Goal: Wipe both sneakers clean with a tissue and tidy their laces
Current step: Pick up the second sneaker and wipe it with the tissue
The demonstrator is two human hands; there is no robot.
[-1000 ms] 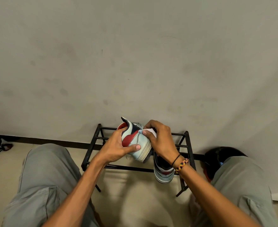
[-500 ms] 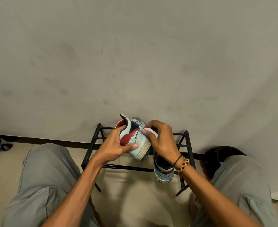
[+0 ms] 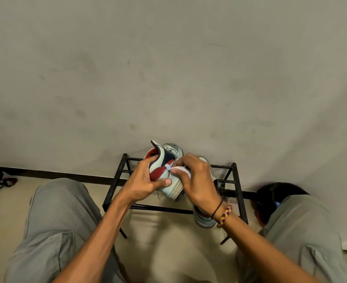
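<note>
Currently, left hand grasps the raised sneaker, heel up-left, toe toward the wall; right hand pinches the tissue against its side.

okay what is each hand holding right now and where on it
The left hand grips the sneaker around its heel end, thumb on the sidewall. The right hand pinches a white tissue against that sneaker's side.

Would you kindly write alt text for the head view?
A seated person's left hand holds a sneaker over a black shoe rack while the right hand presses a tissue against its side. The second sneaker rests on the rack.
</note>
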